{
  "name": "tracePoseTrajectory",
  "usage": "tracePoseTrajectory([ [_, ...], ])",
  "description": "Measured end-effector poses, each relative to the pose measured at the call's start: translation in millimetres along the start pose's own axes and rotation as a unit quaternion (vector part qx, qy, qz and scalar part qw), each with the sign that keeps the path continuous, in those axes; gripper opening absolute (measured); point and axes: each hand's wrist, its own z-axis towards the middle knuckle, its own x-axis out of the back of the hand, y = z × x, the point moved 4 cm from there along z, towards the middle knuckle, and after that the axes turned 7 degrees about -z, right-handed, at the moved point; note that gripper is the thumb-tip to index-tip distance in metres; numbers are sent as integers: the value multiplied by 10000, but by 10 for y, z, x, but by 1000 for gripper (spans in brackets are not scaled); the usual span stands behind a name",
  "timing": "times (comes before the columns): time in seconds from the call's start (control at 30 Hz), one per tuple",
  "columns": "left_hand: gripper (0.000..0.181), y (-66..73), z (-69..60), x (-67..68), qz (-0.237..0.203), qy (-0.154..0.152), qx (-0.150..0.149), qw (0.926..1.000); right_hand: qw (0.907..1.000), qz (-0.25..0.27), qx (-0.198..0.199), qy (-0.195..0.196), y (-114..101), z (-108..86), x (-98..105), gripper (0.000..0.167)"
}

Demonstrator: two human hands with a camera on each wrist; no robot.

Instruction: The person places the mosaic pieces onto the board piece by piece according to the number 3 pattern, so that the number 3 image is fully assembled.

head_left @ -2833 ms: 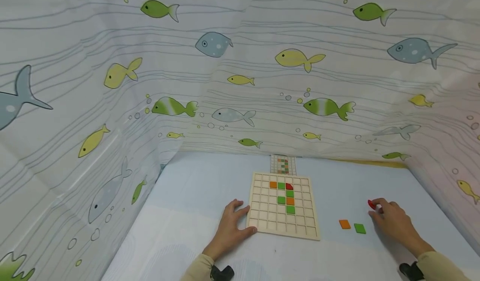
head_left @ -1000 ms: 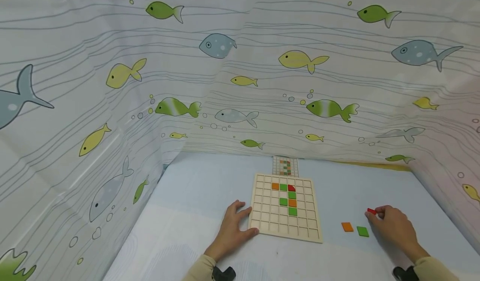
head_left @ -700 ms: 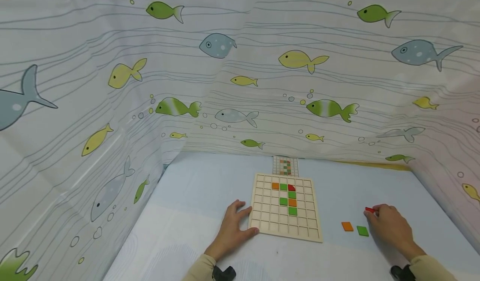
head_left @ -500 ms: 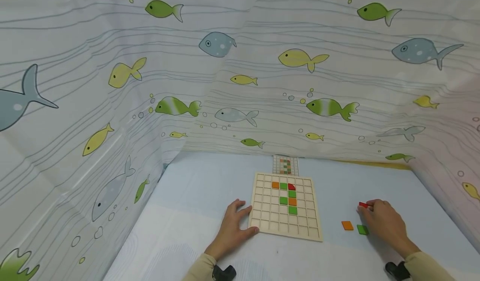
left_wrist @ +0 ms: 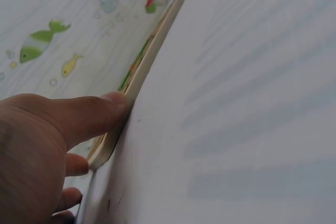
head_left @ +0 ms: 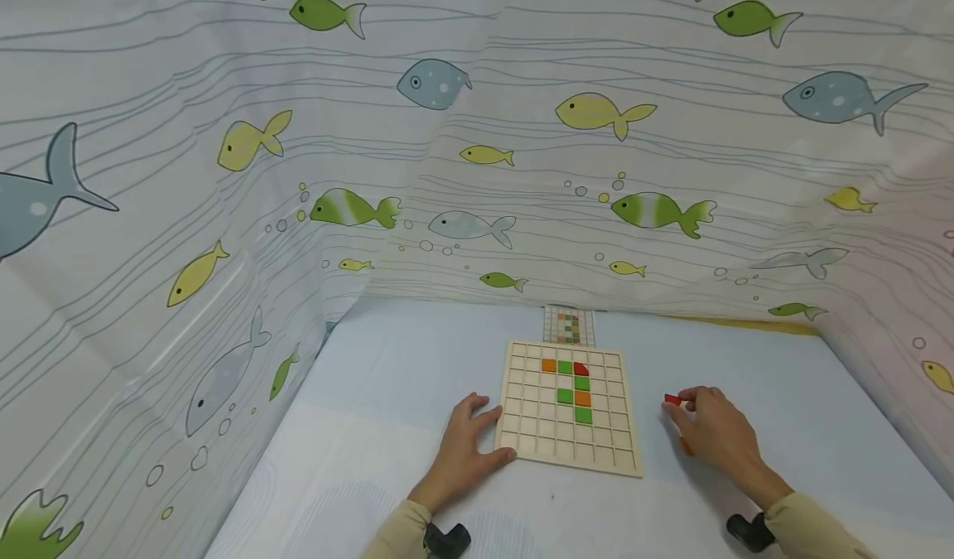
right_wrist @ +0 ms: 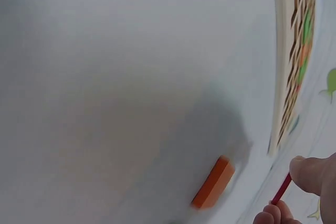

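A wooden grid board (head_left: 544,435) lies on the table, with several orange and green square tiles and a red tile with one rounded corner set in its cells. My left hand (head_left: 464,455) holds the board by its near left corner, thumb on the front edge and fingers along the left side. To the right of the board, my right hand (head_left: 719,431) pinches a red tile (head_left: 673,399) between thumb and fingertips, above the table. An orange tile (right_wrist: 212,184) lies beneath that hand, mostly covered in the head view; the loose green tile is hidden there.
Behind the board lies a small card (head_left: 569,327) printed with a grid of coloured squares. A white sheet patterned with fish (head_left: 492,228) hangs at the back and sides. The tabletop (head_left: 402,360) is pale blue and white.
My right hand has lifted the red tile and carried it left towards the board, passing over the loose green and orange tiles. My left hand has stayed at the board's corner.
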Motion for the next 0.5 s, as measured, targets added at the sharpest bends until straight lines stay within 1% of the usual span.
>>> tracePoseTrajectory([
  [0.2, 68, 10, -2, 1, 20, 0, -44, 10000, 9996, 83, 232, 160, -218, -40, -64, 46],
  [0.5, 68, -10, -6, -4, 23, -53, -5, 10000, 9989, 213, 413, -1, -488, -74, -170, 45],
])
